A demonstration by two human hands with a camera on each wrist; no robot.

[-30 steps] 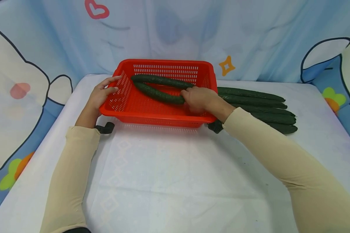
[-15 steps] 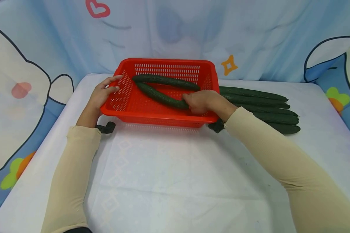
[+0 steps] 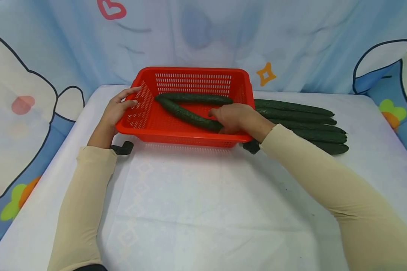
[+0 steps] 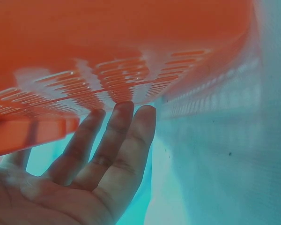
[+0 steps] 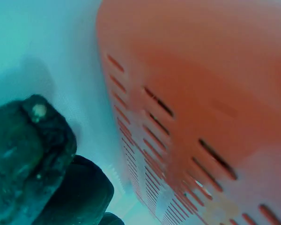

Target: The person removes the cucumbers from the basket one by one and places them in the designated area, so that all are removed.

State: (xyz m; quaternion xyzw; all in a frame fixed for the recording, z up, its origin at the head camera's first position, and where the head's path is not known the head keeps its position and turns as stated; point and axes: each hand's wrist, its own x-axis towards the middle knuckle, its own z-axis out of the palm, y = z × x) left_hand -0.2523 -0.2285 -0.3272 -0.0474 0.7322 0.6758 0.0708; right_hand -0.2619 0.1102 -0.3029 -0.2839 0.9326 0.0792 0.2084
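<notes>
A red slotted plastic basket [image 3: 176, 137] stands on the white-covered table with two cucumbers inside. My left hand [image 3: 117, 109] grips its left end, a finger and thumb at the rim. In the left wrist view, several fingers [image 4: 140, 136] touch the basket's outer wall from below. Inside the right end, my right hand [image 3: 235, 118] is spread over the right end of the nearer cucumber [image 3: 186, 113], which slants toward me. One fingertip stands just off that cucumber; the rest of the fingers are hidden. The farther cucumber [image 3: 200, 98] lies along the back.
Several more cucumbers [image 3: 302, 116] lie side by side on the table [image 3: 203, 203], right of the basket. Their near ends [image 5: 37, 154] show close beside the basket wall in the right wrist view. A patterned blue curtain [image 3: 203, 34] hangs behind.
The nearer cucumber's right end has come down toward the basket's near wall, and the farther cucumber has shifted slightly. My right fingers have loosened and spread. The left hand stays on the basket.
</notes>
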